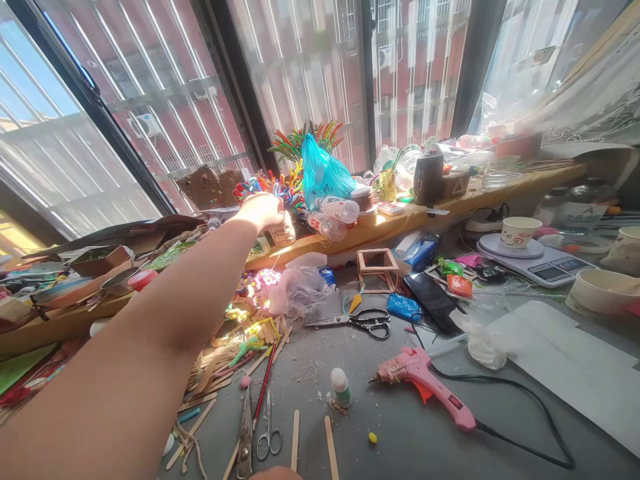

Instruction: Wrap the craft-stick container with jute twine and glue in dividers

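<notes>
My left hand (263, 212) reaches over the wooden ledge at the window, its fingers curled and bright with sun. Beside it stands a jar (283, 230), and a bunch of colourful pipe cleaners (287, 190) rises just behind. Whatever the fingers hold, if anything, is hidden. Only a sliver of my right hand (276, 474) shows at the bottom edge, fingers out of sight. Close to it lie two wooden craft sticks (295, 437), small scissors (269, 433) and larger metal scissors (245, 440). A glue stick (341, 387) stands upright farther up the table.
A pink glue gun (425, 380) with a black cable lies at right. Black-handled scissors (360, 321), a stick frame (377, 270), a phone (433, 300) and a scale (535, 257) bearing a paper cup (519, 232) sit behind. A blue bag (325, 173) and plastic bottles (327, 225) crowd the ledge.
</notes>
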Demonstrator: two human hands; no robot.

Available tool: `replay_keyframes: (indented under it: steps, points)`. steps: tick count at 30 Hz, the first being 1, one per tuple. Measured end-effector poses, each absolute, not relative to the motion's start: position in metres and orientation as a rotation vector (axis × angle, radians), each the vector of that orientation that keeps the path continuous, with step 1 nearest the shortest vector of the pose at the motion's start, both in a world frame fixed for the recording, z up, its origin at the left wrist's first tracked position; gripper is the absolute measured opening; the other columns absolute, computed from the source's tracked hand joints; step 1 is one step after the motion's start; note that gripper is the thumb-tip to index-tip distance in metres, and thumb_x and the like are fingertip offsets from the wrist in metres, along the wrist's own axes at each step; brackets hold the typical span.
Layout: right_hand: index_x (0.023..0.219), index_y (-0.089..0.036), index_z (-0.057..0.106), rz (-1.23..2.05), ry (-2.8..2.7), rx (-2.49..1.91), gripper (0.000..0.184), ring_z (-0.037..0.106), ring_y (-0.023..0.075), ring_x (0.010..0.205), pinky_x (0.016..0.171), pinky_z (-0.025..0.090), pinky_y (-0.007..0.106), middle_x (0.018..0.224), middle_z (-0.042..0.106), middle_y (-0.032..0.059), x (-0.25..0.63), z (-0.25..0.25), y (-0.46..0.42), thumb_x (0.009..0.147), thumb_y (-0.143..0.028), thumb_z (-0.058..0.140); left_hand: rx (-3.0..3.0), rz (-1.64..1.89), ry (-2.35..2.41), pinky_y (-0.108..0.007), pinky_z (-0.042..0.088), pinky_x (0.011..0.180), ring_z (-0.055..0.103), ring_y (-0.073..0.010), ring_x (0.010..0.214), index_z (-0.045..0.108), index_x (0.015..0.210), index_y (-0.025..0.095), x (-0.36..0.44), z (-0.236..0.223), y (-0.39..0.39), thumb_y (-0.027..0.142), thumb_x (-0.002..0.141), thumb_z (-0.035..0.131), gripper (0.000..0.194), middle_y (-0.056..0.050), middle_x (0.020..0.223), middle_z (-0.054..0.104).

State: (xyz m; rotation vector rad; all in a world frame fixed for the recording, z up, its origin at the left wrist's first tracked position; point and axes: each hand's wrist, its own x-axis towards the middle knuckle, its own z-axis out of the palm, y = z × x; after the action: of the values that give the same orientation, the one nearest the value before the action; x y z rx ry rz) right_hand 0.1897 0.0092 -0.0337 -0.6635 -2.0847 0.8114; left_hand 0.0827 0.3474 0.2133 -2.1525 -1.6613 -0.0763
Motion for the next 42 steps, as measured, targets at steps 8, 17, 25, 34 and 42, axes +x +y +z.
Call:
replay_keyframes:
  steps: [8,17,25,34,42]
  points:
    - [0.128,-0.022,0.066,0.836,-2.066,-0.632,0.029,0.068,0.025,0.113,0.094,0.059,0.043,0.135,0.065,0.0083,0.204,-0.034,0.021,0.103,-0.037,0.062,-2.134,0.026,-1.678,-0.039,0.05,0.099,0.068,-0.0313,0.111,0.078,0.107,0.029,0.075,0.198,0.347,0.032,0.08,0.071,0.028,-0.009,0.112,0.079]
    - [0.131,-0.02,0.064,0.867,-2.026,-0.672,0.034,0.068,0.0251,0.112,0.093,0.06,0.046,0.134,0.065,0.0098,0.248,-0.041,0.063,0.102,-0.036,0.065,-2.12,-0.053,-1.767,-0.035,0.053,0.09,0.073,-0.0291,0.098,0.079,0.106,0.024,0.079,0.198,0.358,0.035,0.081,0.072,0.028,-0.011,0.104,0.081]
    - [0.127,-0.022,0.067,0.861,-1.918,-0.824,0.028,0.068,0.0252,0.113,0.093,0.059,0.042,0.133,0.066,0.0076,0.303,-0.048,0.118,0.104,-0.037,0.06,-2.136,-0.116,-1.739,-0.037,0.052,0.097,0.07,-0.0311,0.109,0.079,0.109,0.026,0.08,0.193,0.355,0.03,0.08,0.07,0.03,-0.01,0.11,0.079]
    - [0.127,-0.022,0.067,0.876,-1.873,-0.868,0.028,0.068,0.0254,0.113,0.093,0.059,0.042,0.134,0.066,0.0076,0.299,-0.05,0.112,0.103,-0.037,0.063,-2.153,-0.108,-1.659,-0.037,0.051,0.1,0.067,-0.0302,0.115,0.076,0.117,0.027,0.077,0.191,0.345,0.037,0.085,0.066,0.034,-0.011,0.123,0.075]
    - [0.126,-0.022,0.068,0.859,-1.863,-0.817,0.028,0.068,0.0253,0.113,0.094,0.059,0.042,0.135,0.065,0.0075,0.228,-0.043,0.05,0.104,-0.037,0.061,-2.176,-0.064,-1.625,-0.035,0.049,0.102,0.069,-0.0285,0.113,0.077,0.115,0.025,0.06,0.192,0.339,0.036,0.086,0.066,0.032,-0.01,0.118,0.078]
